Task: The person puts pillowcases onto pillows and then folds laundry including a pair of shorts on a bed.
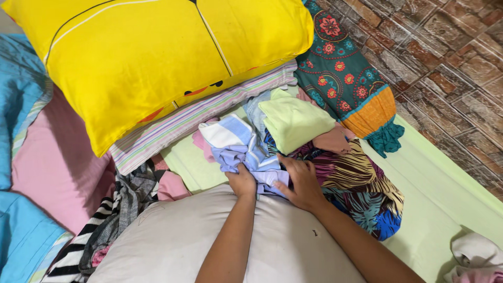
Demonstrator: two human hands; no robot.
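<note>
head view: hands on heap of clothes
left hand (241, 181): clutching lavender striped cloth (238, 144)
right hand (298, 181): fingers spread, pressing the same cloth
beneath arms: grey pillow (173, 246)

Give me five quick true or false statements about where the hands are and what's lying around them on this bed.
1. Both hands rest on a lilac and blue striped garment. True: the left hand grips its lower edge and the right hand presses down beside it.
2. The yellow pillow lies under the striped pillow. False: the yellow one lies on top.
3. A folded pale green cloth sits above the hands in the clothes pile. True.
4. The wall at the right is plain white. False: it shows a reddish brick pattern.
5. The black and white striped garment is in the right hand. False: it lies apart at the lower left.
</note>
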